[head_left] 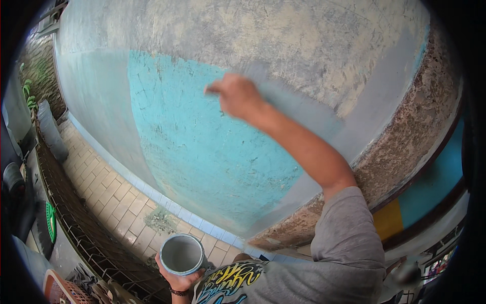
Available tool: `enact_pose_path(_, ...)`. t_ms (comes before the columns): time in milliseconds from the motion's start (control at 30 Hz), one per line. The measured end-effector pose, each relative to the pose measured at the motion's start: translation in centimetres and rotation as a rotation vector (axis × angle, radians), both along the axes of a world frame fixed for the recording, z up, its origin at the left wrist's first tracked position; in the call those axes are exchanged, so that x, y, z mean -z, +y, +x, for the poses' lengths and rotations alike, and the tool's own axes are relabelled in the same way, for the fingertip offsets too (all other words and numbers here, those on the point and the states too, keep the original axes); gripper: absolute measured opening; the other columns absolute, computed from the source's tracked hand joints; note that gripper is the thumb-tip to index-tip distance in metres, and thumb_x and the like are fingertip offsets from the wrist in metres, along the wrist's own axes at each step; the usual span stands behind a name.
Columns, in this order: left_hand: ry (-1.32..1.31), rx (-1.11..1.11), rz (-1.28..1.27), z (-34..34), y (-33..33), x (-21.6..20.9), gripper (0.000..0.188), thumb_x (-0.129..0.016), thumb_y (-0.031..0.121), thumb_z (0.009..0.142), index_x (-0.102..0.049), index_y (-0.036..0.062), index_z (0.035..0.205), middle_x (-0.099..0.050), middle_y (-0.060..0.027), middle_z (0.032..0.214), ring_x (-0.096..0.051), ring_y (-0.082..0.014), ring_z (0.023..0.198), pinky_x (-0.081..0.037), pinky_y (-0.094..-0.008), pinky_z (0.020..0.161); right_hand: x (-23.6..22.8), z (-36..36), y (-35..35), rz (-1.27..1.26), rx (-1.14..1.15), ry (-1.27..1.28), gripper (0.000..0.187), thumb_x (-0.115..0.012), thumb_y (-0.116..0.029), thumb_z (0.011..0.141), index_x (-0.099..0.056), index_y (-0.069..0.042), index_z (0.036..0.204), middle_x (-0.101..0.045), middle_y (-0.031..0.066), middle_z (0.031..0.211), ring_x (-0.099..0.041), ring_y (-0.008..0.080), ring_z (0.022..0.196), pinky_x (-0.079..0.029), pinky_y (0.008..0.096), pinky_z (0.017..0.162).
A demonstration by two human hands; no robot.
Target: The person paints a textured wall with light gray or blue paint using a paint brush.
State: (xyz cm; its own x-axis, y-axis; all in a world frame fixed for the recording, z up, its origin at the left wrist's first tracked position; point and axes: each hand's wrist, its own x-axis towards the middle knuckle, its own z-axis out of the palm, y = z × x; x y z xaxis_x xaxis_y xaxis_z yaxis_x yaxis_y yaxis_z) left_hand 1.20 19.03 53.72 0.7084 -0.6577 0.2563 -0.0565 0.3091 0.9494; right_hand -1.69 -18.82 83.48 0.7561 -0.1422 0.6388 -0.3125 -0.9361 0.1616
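Note:
Low at the front, my left hand (179,280) is wrapped round a round, open-topped can (198,244) with a blue-smeared rim. Its inside looks pale grey, and how full it is I cannot tell. My right arm reaches up across the wall (202,137), where a turquoise patch meets grey and bare, mottled plaster. Near that patch's upper edge, my right hand (238,96) is closed and blurred by motion. Something dark shows at its fingertips, but whether it is a tool or a finger is unclear.
A brick-patterned paved path (116,197) runs along the wall's foot, edged by light blue tiles (197,221). To the left stand a dark woven panel (96,243), a green plastic item (51,221) and an orange basket (53,283). A rough brown wall edge (405,131) rises at right.

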Motion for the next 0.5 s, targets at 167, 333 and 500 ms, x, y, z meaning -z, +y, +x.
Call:
enact_pose_path(167,-0.024,-0.079,-0.020,-0.1,0.4,0.1,0.112,-0.096,0.038,0.044,-0.031,0.0007,0.127,-0.056,-0.0138,0.117,-0.058,-0.0238,0.105,-0.048,-0.0385,0.090,-2.6,0.8,1.7,-0.530,0.096,-0.160,0.008,-0.059,-0.004,0.074,-0.065,-0.008,0.078,-0.056,0.0121,0.081,-0.056,0.0272,0.078,-0.047,0.0401,0.066)
enact_pose_path(333,-0.018,-0.100,-0.019,-0.5,0.7,-0.3,0.113,-0.096,0.039,0.043,-0.031,0.0001,0.128,-0.055,-0.0141,0.119,-0.057,-0.0241,0.106,-0.048,-0.0396,0.092,6.0,1.8,0.7,-0.611,0.077,0.287,0.011,-0.059,-0.005,0.076,-0.068,-0.010,0.081,-0.057,0.0109,0.082,-0.057,0.0273,0.079,-0.047,0.0410,0.068)
enact_pose_path(500,-0.054,-0.120,-0.089,-0.7,1.1,-0.6,0.111,-0.096,0.029,0.043,-0.031,-0.0025,0.127,-0.057,-0.0170,0.116,-0.060,-0.0276,0.105,-0.050,-0.0416,0.089,0.3,2.7,-0.2,0.071,0.093,0.064,0.031,-0.051,0.003,0.077,-0.070,-0.012,0.095,-0.060,0.0147,0.086,-0.060,0.0329,0.086,-0.050,0.0461,0.071)
